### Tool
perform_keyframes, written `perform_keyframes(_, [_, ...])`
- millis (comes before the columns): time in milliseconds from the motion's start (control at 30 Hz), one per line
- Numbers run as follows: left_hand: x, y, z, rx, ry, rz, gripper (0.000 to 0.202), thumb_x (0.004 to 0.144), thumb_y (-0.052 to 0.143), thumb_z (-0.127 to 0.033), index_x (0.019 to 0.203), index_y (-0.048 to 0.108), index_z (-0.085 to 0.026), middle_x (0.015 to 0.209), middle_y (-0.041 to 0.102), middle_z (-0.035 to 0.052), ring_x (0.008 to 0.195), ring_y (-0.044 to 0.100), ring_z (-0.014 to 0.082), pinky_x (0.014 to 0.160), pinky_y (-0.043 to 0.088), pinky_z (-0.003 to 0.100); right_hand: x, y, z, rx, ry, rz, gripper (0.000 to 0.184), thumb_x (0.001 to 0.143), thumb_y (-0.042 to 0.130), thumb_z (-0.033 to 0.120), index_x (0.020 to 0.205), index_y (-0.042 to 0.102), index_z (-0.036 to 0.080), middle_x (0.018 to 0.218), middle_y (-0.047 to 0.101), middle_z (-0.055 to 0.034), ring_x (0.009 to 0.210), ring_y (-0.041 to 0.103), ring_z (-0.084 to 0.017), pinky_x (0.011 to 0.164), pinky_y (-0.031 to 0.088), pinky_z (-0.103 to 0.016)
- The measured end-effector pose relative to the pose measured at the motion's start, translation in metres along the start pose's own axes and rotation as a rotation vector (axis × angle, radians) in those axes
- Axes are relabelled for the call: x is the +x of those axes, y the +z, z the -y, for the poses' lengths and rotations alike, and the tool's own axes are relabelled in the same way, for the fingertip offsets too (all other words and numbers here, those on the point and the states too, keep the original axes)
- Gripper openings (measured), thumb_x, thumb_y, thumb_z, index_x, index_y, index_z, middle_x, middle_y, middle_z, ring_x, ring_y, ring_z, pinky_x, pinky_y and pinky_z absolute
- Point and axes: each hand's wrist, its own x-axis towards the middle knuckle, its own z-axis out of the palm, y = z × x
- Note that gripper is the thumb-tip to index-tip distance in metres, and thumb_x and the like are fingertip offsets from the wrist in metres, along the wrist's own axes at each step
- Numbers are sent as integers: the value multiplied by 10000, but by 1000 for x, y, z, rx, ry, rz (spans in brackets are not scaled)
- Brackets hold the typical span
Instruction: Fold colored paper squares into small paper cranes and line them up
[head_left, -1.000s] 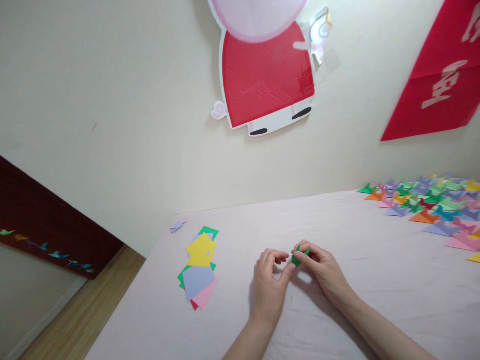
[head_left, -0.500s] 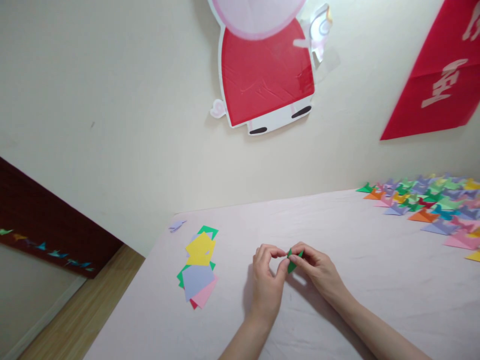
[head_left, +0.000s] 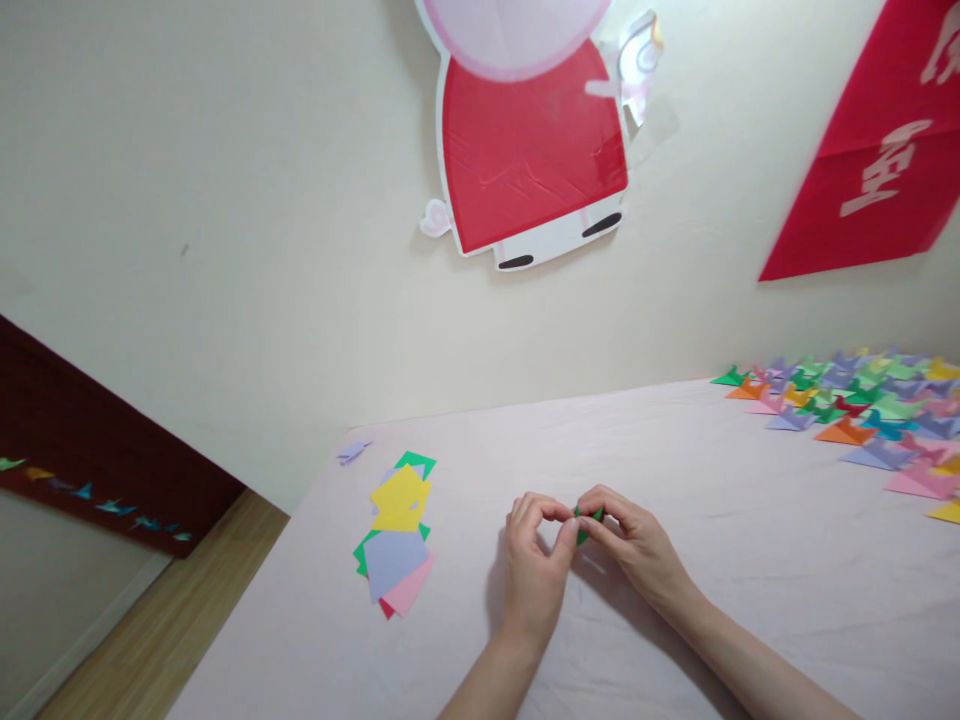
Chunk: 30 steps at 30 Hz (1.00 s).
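Between my hands, just over the pale pink tabletop, is a small piece of folded green paper. My left hand pinches its left edge between thumb and index finger. From the other side, the thumb and fingers of my right hand are closed on it too. Fingertips hide most of the paper, so its exact folded shape cannot be made out.
Loose paper squares in purple, yellow, green, pink and red lie overlapping at left. Behind them is a small folded purple paper. Several rows of folded paper cranes stand far right. A wall rises at the table's back edge.
My right thumb and fingers have shifted slightly left over the green paper, so less of it shows. My left hand has barely moved.
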Motion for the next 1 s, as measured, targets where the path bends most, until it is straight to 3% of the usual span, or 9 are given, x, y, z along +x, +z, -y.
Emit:
perform_keyframes(300, [-2,2,2,12,14,-49,148,877,601,-192,747,538,-225,786,578,-21,818,551,179,793,405,306,-1,-1,1,-123,-200,40,198,927,596,394,853,716,255,802,665,-47,796,615,-216,713,491,-317])
perform_keyframes(533, [-3,3,2,92,16,-82,119,879,589,-211,770,545,-232,786,594,-16,813,565,184,778,419,301,-1,-2,3,-163,-222,45,211,943,569,386,885,734,268,807,672,-52,790,623,-216,700,508,-319])
perform_keyframes(1000, [-2,3,6,41,31,-107,122,862,620,-167,770,568,-228,786,597,-23,807,565,180,786,412,301,-1,0,1,-180,-253,56,176,950,571,350,914,724,272,821,671,-48,801,626,-212,709,508,-315])
